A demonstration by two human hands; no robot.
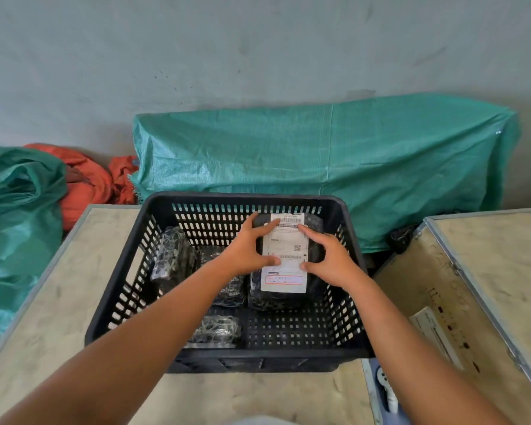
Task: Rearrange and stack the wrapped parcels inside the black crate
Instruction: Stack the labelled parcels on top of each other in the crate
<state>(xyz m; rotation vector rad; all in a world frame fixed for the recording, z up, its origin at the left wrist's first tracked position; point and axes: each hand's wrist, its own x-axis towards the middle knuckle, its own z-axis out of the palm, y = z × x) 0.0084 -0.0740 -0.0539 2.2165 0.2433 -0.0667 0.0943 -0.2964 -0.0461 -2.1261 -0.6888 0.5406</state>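
Observation:
A black slotted crate [129, 271] stands on a pale table. At its right rear lies a black wrapped parcel with a white shipping label [288, 240], resting on another dark parcel [276, 302]. My left hand [249, 250] grips the labelled parcel's left edge and my right hand [331, 259] grips its right edge, fingers spread over the label. A shiny wrapped parcel [174, 259] leans at the crate's left. Another [230, 289] lies in the middle, partly under my left arm. A small one [216, 331] sits near the front wall.
The pale table [59, 302] has a metal edge. A wooden case [488, 271] with metal trim stands at the right. Behind the crate is a green tarp-covered bulk [319, 154]; green [16, 216] and orange [86, 185] sacks lie at left.

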